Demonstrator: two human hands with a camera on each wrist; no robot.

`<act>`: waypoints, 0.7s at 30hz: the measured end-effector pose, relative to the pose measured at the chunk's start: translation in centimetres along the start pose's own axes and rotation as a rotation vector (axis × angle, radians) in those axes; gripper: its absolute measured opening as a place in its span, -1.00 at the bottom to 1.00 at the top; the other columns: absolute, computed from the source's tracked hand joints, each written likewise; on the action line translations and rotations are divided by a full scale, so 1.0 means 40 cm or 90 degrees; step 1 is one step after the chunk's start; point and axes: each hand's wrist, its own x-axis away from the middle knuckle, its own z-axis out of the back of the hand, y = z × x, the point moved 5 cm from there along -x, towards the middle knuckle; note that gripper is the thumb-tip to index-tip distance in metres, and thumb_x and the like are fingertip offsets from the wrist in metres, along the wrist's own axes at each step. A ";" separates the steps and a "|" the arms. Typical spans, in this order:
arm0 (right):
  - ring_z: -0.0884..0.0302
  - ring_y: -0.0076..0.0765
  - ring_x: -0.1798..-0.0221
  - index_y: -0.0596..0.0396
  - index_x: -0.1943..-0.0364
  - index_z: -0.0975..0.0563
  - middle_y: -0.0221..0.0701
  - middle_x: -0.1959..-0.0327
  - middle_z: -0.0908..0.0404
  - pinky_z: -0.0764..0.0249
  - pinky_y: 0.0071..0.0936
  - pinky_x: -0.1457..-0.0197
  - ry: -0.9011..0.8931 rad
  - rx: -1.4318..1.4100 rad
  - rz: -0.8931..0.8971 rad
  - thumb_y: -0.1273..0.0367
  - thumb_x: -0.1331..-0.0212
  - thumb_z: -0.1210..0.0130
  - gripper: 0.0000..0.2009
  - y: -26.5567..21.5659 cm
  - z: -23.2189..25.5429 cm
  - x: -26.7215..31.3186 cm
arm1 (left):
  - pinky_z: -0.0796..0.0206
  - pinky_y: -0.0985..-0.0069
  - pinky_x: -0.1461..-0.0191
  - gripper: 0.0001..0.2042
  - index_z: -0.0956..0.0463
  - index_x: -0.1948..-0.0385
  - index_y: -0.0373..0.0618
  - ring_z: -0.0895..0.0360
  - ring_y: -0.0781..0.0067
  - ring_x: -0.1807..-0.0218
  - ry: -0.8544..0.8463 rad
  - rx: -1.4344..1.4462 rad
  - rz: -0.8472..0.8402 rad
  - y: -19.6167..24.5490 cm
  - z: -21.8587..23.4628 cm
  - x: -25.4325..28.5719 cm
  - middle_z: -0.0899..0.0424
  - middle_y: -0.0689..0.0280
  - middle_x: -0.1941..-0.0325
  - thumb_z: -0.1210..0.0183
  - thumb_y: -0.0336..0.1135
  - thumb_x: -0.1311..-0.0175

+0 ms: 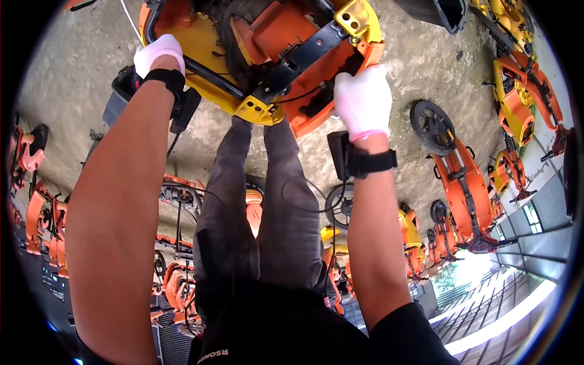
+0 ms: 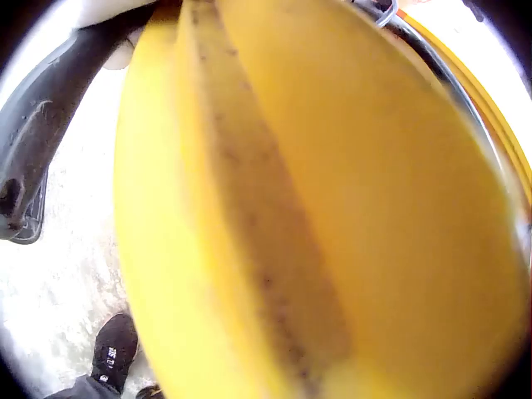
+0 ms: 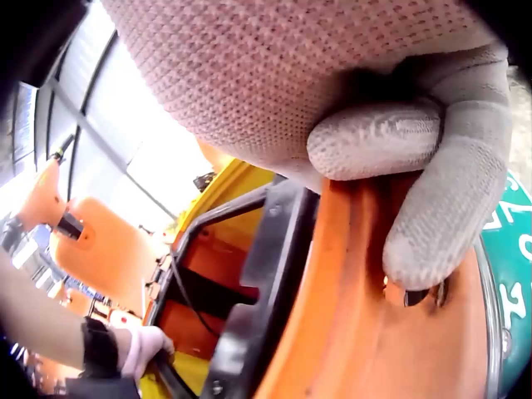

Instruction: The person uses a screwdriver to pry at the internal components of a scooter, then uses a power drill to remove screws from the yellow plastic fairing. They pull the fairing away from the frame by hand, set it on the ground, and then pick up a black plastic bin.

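In the head view, a yellow and orange vehicle body (image 1: pixel 207 85) with a black metal frame is held at the top centre. The gloved left hand (image 1: pixel 160 55) grips its black tube (image 1: pixel 213 78) on the left side. On the right, the gloved right hand (image 1: pixel 364 100) holds the orange panel (image 1: pixel 310 118) by its outer edge. The right wrist view shows the right hand's fingers (image 3: pixel 428 241) curled over the orange rim (image 3: pixel 332 241), beside a green plate (image 3: pixel 511 266) with white characters. A yellow panel (image 2: pixel 249 208) fills most of the left wrist view, hiding nearly all of the left hand.
Rows of orange and yellow vehicles (image 1: pixel 462 188) stand on both sides. A loose-looking black wheel (image 1: pixel 432 126) is at the right. Dark bins (image 1: pixel 118 100) sit on the concrete floor (image 1: pixel 67 109) at left and upper right. Thin cables hang by the person's legs (image 1: pixel 231 213).
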 end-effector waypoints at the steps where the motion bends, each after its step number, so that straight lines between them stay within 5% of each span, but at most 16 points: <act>1: -0.59 0.27 0.22 0.34 0.22 -0.34 0.15 0.39 -0.59 -0.51 -0.03 0.08 -0.031 -0.067 -0.048 0.37 -0.01 -0.09 -0.67 0.032 -0.019 -0.018 | -0.35 0.55 0.01 -0.68 -0.48 0.03 -0.19 -0.59 0.29 0.07 -0.007 -0.030 -0.010 0.000 -0.002 -0.005 -0.65 0.16 0.06 0.00 -0.33 -0.19; 3: -0.59 0.27 0.22 0.35 0.23 -0.34 0.13 0.38 -0.60 -0.51 -0.04 0.08 0.020 -0.050 -0.035 0.35 -0.01 -0.09 -0.67 0.045 -0.025 -0.010 | -0.35 0.54 0.01 -0.70 -0.50 0.05 -0.17 -0.59 0.31 0.06 -0.018 -0.211 -0.075 0.009 -0.011 -0.020 -0.64 0.16 0.04 0.02 -0.31 -0.23; 6: -0.59 0.28 0.19 0.36 0.23 -0.35 0.14 0.36 -0.60 -0.51 -0.06 0.05 -0.018 -0.025 -0.041 0.33 -0.02 -0.09 -0.65 0.035 -0.002 0.014 | -0.34 0.55 -0.04 -0.70 -0.48 0.01 -0.15 -0.59 0.31 0.03 -0.047 0.057 -0.018 -0.002 -0.005 0.001 -0.63 0.17 0.01 0.05 -0.34 -0.27; 8: -0.60 0.26 0.17 0.36 0.25 -0.35 0.15 0.34 -0.60 -0.51 -0.08 0.03 -0.035 -0.007 -0.004 0.30 -0.05 -0.08 -0.65 0.015 0.017 -0.005 | -0.33 0.55 -0.06 -0.69 -0.45 -0.05 -0.14 -0.58 0.33 0.02 -0.001 -0.047 0.008 0.006 0.008 0.017 -0.62 0.17 -0.01 0.06 -0.39 -0.28; 9: -0.60 0.25 0.19 0.35 0.26 -0.36 0.15 0.35 -0.60 -0.51 -0.07 0.05 -0.050 -0.045 -0.097 0.29 -0.05 -0.07 -0.66 0.075 -0.041 -0.042 | -0.33 0.55 -0.06 -0.69 -0.45 -0.05 -0.14 -0.58 0.33 0.02 0.001 -0.054 0.008 -0.007 0.010 0.000 -0.62 0.17 -0.01 0.06 -0.39 -0.28; 11: -0.59 0.25 0.16 0.36 0.24 -0.37 0.16 0.33 -0.60 -0.50 -0.07 0.04 0.017 0.035 -0.069 0.30 -0.04 -0.08 -0.65 0.074 -0.029 -0.025 | -0.33 0.53 -0.05 -0.68 -0.45 -0.03 -0.17 -0.58 0.31 0.03 -0.025 -0.272 -0.103 -0.010 -0.023 -0.060 -0.62 0.16 0.00 0.06 -0.38 -0.26; 14: -0.59 0.26 0.15 0.27 0.21 -0.38 0.11 0.32 -0.62 -0.48 -0.04 0.01 -0.030 -0.014 -0.026 0.31 -0.02 -0.09 -0.68 0.016 0.031 -0.023 | -0.34 0.50 -0.04 -0.67 -0.50 0.05 -0.24 -0.58 0.23 0.03 -0.044 0.055 -0.021 -0.026 -0.027 -0.070 -0.63 0.13 0.02 0.05 -0.30 -0.22; 16: -0.58 0.26 0.16 0.27 0.20 -0.39 0.10 0.31 -0.62 -0.48 -0.04 0.01 -0.001 0.020 -0.078 0.32 -0.01 -0.09 -0.67 0.086 -0.027 -0.025 | -0.38 0.45 -0.02 -0.64 -0.55 0.10 -0.31 -0.61 0.13 0.01 -0.001 -0.052 -0.043 -0.032 -0.020 -0.103 -0.66 0.06 0.06 -0.07 -0.28 -0.09; 17: -0.58 0.26 0.17 0.28 0.19 -0.39 0.10 0.31 -0.62 -0.48 -0.04 0.02 0.022 0.046 -0.062 0.32 0.00 -0.09 -0.66 0.094 -0.027 -0.032 | -0.36 0.53 0.09 -0.70 -0.49 0.03 -0.18 -0.57 0.31 0.15 0.009 -0.111 -0.041 -0.013 -0.022 -0.049 -0.65 0.18 0.09 0.10 -0.34 -0.28; 20: -0.59 0.25 0.22 0.27 0.21 -0.40 0.07 0.35 -0.62 -0.49 -0.03 0.05 -0.118 -0.117 -0.032 0.31 0.01 -0.11 -0.66 0.090 0.000 -0.043 | -0.39 0.50 0.14 -0.74 -0.57 0.13 -0.16 -0.60 0.24 0.17 0.009 0.035 -0.008 -0.022 -0.010 -0.014 -0.68 0.16 0.13 0.03 -0.33 -0.24; 21: -0.59 0.25 0.22 0.27 0.21 -0.40 0.08 0.35 -0.62 -0.49 -0.03 0.05 -0.182 -0.257 -0.082 0.30 0.02 -0.11 -0.65 0.110 -0.031 -0.054 | -0.40 0.50 0.14 -0.76 -0.61 0.19 -0.12 -0.61 0.23 0.17 -0.005 -0.347 -0.196 -0.002 -0.020 -0.028 -0.69 0.21 0.16 0.02 -0.34 -0.24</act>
